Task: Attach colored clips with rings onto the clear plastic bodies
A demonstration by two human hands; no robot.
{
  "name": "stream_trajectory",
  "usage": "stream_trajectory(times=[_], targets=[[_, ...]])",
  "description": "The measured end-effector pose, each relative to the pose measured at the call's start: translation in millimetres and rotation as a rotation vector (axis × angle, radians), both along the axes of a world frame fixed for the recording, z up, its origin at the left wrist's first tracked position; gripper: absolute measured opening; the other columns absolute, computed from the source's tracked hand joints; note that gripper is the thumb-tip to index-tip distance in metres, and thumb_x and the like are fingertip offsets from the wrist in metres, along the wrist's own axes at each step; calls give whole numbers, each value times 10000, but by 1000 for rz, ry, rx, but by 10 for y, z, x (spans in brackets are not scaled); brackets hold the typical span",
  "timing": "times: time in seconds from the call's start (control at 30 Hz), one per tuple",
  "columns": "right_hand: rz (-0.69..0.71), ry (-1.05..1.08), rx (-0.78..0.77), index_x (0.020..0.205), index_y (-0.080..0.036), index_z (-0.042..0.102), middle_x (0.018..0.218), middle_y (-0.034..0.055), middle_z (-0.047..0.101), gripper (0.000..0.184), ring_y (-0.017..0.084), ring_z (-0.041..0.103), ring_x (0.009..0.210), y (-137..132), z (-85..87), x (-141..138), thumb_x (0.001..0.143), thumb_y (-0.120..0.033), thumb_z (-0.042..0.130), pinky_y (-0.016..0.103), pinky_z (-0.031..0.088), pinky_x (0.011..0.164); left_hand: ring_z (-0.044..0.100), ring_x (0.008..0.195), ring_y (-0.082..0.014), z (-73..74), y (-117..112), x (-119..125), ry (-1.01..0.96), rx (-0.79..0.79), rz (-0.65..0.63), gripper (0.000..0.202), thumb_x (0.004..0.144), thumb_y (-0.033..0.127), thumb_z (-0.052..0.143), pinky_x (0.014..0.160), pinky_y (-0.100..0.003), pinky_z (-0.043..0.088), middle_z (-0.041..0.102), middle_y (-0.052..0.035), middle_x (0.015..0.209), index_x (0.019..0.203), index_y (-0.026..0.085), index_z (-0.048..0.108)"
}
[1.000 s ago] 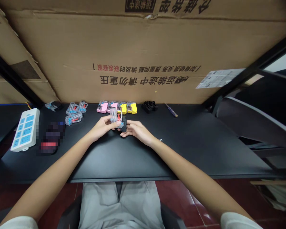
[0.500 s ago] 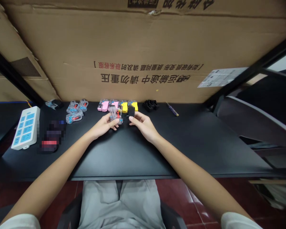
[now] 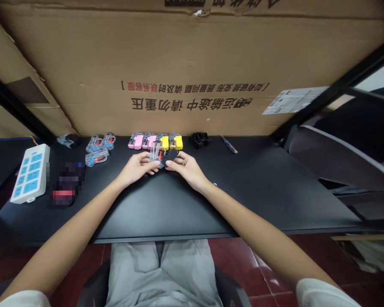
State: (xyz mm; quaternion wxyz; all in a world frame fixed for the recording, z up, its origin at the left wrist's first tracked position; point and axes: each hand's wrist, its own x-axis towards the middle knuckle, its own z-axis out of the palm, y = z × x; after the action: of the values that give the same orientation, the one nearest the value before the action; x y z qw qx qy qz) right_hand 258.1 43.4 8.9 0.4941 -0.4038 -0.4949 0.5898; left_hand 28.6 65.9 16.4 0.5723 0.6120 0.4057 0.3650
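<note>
My left hand [image 3: 136, 167] pinches a small clear plastic part [image 3: 154, 152] with red and blue pieces inside. My right hand [image 3: 186, 167] pinches a small black part [image 3: 169, 156] and holds it against the clear one. Both hands hover just above the black desk [image 3: 249, 192] near its middle. Right behind them stands a row of pink parts [image 3: 141, 141] and yellow parts [image 3: 172, 142].
Several clear parts [image 3: 97, 150] lie at the back left, beside a white power strip [image 3: 28, 174] and a blurred dark item [image 3: 65, 185]. Black parts [image 3: 200, 140] and a small screwdriver [image 3: 228, 145] lie at the back right. A large cardboard box [image 3: 192, 68] forms the back wall.
My right hand took the black part away toward the yellow row, then brought it back against the clear part. My left hand stayed nearly still with the clear part.
</note>
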Motion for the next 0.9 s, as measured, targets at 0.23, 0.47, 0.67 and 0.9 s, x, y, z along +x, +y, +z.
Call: stream_trajectory(times=[0.23, 0.47, 0.67, 0.9], targets=[[26, 49, -34, 1127, -215, 715, 1020, 38, 787, 486, 216, 773, 987, 6, -38, -10, 778, -433, 973, 484, 640, 1055, 800, 842, -228, 16, -4, 9, -68, -37, 23, 647, 724, 646, 947, 839, -398, 676, 813, -93, 910, 1055, 133, 733], [36, 59, -42, 1128, -218, 722, 1099, 60, 807, 516, 214, 780, 989, -10, -12, -28, 759, -468, 980, 409, 673, 961, 811, 862, -223, 64, -37, 31, -100, -73, 2, 673, 695, 592, 988, 869, -395, 684, 836, -106, 1000, 1128, 136, 750], [2, 48, -3, 1115, -229, 703, 1066, 62, 813, 518, 222, 782, 972, -23, -34, -70, 767, -506, 968, 409, 685, 930, 817, 897, -236, 41, -41, 45, -120, -93, 13, 680, 693, 576, 993, 904, -416, 682, 841, -121, 1040, 1156, 135, 761], [-11, 69, 13, 1186, -252, 673, 1144, 70, 800, 553, 247, 779, 1050, -15, -28, -53, 786, -517, 950, 427, 689, 940, 815, 1009, -251, 45, -29, 15, -151, -60, -14, 648, 765, 512, 959, 975, -428, 658, 831, -148, 1174, 1259, 150, 748]])
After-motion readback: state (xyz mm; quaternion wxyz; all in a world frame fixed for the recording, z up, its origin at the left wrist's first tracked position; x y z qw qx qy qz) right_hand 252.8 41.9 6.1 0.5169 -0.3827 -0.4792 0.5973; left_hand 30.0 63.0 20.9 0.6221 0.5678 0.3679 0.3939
